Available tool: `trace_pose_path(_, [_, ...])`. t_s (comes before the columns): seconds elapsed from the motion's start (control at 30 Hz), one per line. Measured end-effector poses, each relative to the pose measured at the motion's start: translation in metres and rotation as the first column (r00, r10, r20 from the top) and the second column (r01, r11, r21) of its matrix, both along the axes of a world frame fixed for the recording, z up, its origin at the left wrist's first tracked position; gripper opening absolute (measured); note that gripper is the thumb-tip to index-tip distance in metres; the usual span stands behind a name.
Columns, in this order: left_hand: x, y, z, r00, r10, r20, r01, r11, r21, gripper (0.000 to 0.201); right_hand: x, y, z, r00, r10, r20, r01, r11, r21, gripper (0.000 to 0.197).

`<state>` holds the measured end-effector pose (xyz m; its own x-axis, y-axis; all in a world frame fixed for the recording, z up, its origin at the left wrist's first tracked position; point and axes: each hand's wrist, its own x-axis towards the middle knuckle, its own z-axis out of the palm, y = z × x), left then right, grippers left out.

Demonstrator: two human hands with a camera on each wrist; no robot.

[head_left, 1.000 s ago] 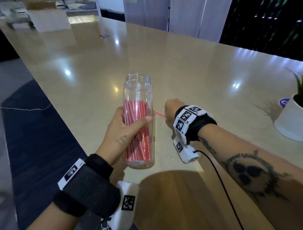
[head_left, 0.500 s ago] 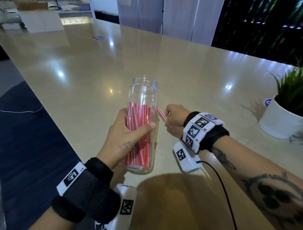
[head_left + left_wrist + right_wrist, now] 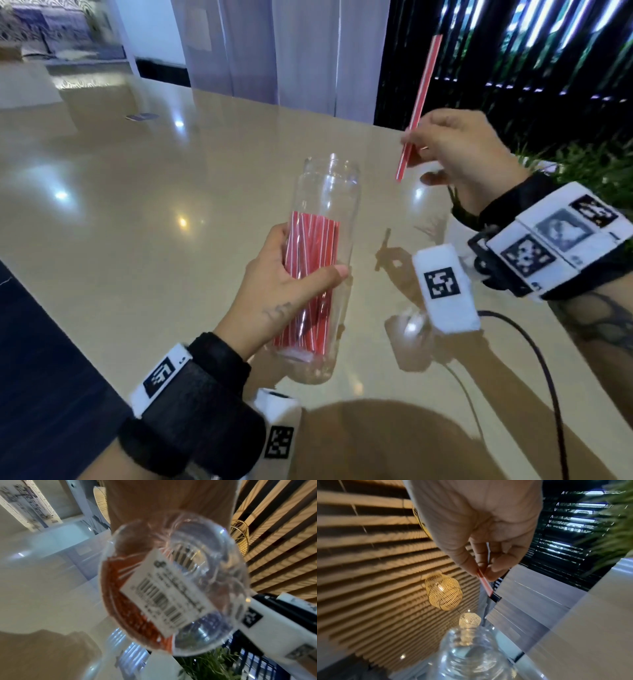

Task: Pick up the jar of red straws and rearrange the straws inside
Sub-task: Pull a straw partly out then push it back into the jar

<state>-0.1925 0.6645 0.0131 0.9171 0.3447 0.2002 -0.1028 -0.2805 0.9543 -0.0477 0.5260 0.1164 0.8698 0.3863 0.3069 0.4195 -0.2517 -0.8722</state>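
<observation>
A tall clear glass jar (image 3: 325, 192) with several red-and-white straws (image 3: 310, 274) packed inside is lifted off the table, tilted slightly. My left hand (image 3: 274, 294) grips its middle, thumb across the front. The left wrist view looks at the jar's base (image 3: 188, 588), which carries a barcode label (image 3: 164, 601). My right hand (image 3: 459, 150) is raised to the right of the jar's mouth and pinches one loose red straw (image 3: 419, 106) near its lower end, the straw pointing up. In the right wrist view the fingertips (image 3: 489, 573) pinch that straw (image 3: 485, 584) above the jar's open mouth (image 3: 471, 649).
The glossy beige table (image 3: 137, 222) stretches far ahead and left. A potted green plant (image 3: 596, 164) stands at the right edge behind my right wrist. A small flat item (image 3: 142, 117) lies far back. A black cable (image 3: 534, 359) trails from my right wrist.
My right hand has picked the loose straw up from the table beside the jar and raised it above and right of the jar's mouth. The jar has been lifted slightly by my left hand.
</observation>
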Motion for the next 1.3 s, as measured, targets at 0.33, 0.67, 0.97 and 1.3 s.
trace_pose_path(0.33, [0.028,-0.112,0.034,0.952,-0.275,0.136,0.275,0.961,0.023,0.070,-0.034,-0.127,0.077,0.994,-0.017,0.108,0.003,0.992,0.127,0.015])
trace_pose_path(0.67, [0.041,-0.217,0.089,0.846,-0.450,0.287,0.456,0.889,0.049,0.069,-0.068,-0.233,0.143,0.967,-0.145,0.210,0.126,0.987,0.101,0.020])
trace_pose_path(0.97, [0.040,-0.277,0.135,0.730,-0.554,0.401,0.550,0.824,0.137,0.074,-0.104,-0.286,0.179,0.915,-0.271,0.298,0.262,0.962,0.072,0.022])
trace_pose_path(1.3, [0.032,-0.304,0.147,0.666,-0.606,0.436,0.615,0.776,0.141,0.064,-0.136,-0.308,0.184,0.888,-0.286,0.361,0.314,0.949,-0.020,0.028])
